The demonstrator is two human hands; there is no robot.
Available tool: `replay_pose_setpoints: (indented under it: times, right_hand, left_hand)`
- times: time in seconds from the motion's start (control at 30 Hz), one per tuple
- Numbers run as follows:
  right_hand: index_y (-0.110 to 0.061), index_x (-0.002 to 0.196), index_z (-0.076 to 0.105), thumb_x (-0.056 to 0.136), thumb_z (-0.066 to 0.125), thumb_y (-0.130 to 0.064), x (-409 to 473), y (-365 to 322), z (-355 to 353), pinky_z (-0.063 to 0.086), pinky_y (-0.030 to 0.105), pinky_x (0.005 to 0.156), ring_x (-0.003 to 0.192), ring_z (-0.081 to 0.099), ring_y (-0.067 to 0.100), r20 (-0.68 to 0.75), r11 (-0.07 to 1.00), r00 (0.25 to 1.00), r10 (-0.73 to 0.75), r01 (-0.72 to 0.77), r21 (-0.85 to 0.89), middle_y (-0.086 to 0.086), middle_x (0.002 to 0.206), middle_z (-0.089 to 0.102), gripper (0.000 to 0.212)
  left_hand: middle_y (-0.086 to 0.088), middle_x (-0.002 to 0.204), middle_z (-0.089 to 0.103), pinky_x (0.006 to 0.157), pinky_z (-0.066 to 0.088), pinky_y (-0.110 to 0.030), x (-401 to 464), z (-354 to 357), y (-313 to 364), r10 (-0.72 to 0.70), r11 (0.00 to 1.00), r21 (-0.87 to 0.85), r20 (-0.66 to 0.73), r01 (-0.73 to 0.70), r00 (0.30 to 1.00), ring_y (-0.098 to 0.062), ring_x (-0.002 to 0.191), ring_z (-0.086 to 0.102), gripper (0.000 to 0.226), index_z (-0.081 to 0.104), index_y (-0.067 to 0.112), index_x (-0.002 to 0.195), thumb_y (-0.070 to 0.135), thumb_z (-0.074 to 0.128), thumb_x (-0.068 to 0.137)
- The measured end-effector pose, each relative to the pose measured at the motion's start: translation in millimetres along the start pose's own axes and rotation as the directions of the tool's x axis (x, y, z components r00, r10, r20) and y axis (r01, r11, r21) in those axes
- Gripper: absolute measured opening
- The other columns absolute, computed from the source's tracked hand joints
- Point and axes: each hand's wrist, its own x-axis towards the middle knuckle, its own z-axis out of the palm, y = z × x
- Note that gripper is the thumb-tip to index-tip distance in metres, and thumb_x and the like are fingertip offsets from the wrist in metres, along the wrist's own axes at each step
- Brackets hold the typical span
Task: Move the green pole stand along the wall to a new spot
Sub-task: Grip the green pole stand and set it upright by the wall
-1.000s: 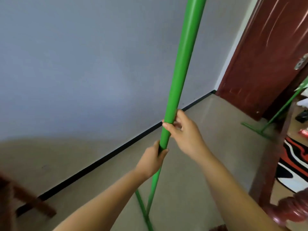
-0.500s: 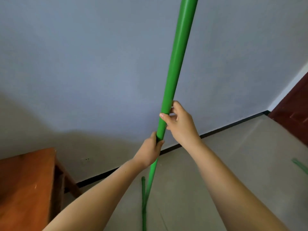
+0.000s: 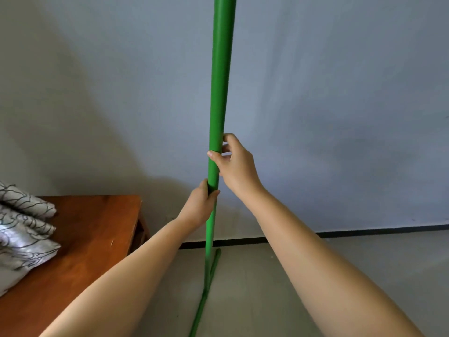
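Currently listed, head view, one moment.

Pole (image 3: 220, 76): green, near upright, running out of the top of view; stands just before the wall (image 3: 340, 93). Its thin foot bar (image 3: 206, 290) lies along the floor (image 3: 315, 288), one end near the black skirting (image 3: 364, 233). Whether the foot rests on the floor or is lifted clear cannot be told.

Left hand (image 3: 199, 207): wrapped round the pole, lower of the two, thumb across the front. Judged to bear the weight and steer the base.

Right hand (image 3: 237, 166): closed on the pole just above the left, fingers (image 3: 227, 138) curled behind, thumb on the near side. Judged to keep the tall shaft from tipping; two stacked grips suit a long, top-heavy item.

Table (image 3: 97, 227): brown wood, left of the pole, close to the wall. Folded patterned cloth (image 3: 21, 229) sits on its left part.

Status, as judged: stand in transit or about to be set, the spot beside the table being a likely place. Risk: foot bar catching the table leg.
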Motion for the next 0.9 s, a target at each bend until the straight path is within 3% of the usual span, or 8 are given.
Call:
replay_pose_setpoints:
  times: [0.17,0.47,0.6,0.67,0.73,0.8,0.9]
  right_hand:
    - [-0.014,0.097,0.051,0.081,0.061,-0.020,13,-7,23,0.054,0.048,0.071,0.079,0.062,0.026,0.041,1.000,0.999,-0.007,0.006,0.019,0.000,0.088,0.061,0.020]
    - [-0.018,0.106,0.049,0.083,0.057,-0.022,16,-3,23,0.055,0.041,0.076,0.086,0.063,0.023,0.107,0.999,0.994,0.003,-0.007,0.041,0.000,0.095,0.061,0.025]
    - [-0.024,0.126,0.040,0.086,0.054,-0.025,-4,10,5,0.043,0.017,0.075,0.111,0.055,0.018,0.191,0.998,0.981,0.042,-0.050,0.041,0.002,0.121,0.054,0.042]
    - [-0.030,0.130,0.036,0.086,0.054,-0.031,-27,26,-13,0.039,0.018,0.083,0.115,0.051,0.013,0.177,0.997,0.982,0.073,-0.078,0.025,-0.001,0.127,0.050,0.048]
    - [-0.034,0.128,0.037,0.085,0.056,-0.032,-60,46,-33,0.039,0.009,0.080,0.114,0.052,0.008,0.136,0.993,0.984,0.111,-0.116,0.030,-0.006,0.125,0.051,0.047]
    - [-0.035,0.126,0.039,0.085,0.057,-0.030,-102,67,-54,0.040,0.003,0.075,0.112,0.053,0.003,0.082,0.983,0.983,0.165,-0.170,0.065,-0.009,0.124,0.053,0.046]
    - [-0.040,0.121,0.042,0.084,0.057,-0.025,-173,95,-82,0.042,0.004,0.078,0.110,0.053,-0.004,-0.024,0.952,0.962,0.273,-0.266,0.154,-0.011,0.125,0.054,0.043]
  left_hand:
    - [-0.024,0.099,0.061,0.081,0.047,-0.048,13,-18,-15,-0.040,0.999,0.021,-0.022,0.041,0.999,-0.037,0.090,0.059,0.018,0.046,0.005,0.102,0.019,0.044,0.090]
    - [-0.023,0.103,0.062,0.082,0.048,-0.043,20,-24,-25,-0.009,1.000,0.030,0.023,0.008,1.000,-0.033,0.093,0.059,0.022,0.046,0.007,0.105,0.023,0.047,0.090]
    - [-0.022,0.105,0.060,0.076,0.045,-0.037,18,-25,-25,-0.030,0.999,0.034,0.026,0.029,0.999,-0.034,0.098,0.058,0.024,0.045,0.007,0.106,0.024,0.046,0.090]
    - [-0.015,0.118,0.058,0.082,0.042,-0.034,12,-27,-23,-0.028,1.000,0.010,0.016,0.028,0.999,-0.029,0.109,0.056,0.034,0.041,0.012,0.120,0.024,0.048,0.089]
    - [-0.011,0.128,0.053,0.090,0.040,-0.031,-4,-28,-22,0.002,1.000,-0.014,-0.017,-0.002,1.000,-0.023,0.119,0.050,0.045,0.034,0.016,0.130,0.021,0.050,0.088]
    - [-0.010,0.132,0.050,0.094,0.039,-0.031,-26,-26,-23,0.062,0.998,-0.018,-0.047,-0.063,0.997,-0.018,0.121,0.047,0.049,0.031,0.018,0.133,0.019,0.050,0.088]
    - [-0.006,0.131,0.049,0.094,0.042,-0.023,-68,-16,-26,0.132,0.990,-0.038,-0.017,-0.133,0.991,-0.007,0.117,0.047,0.049,0.032,0.019,0.133,0.016,0.050,0.088]
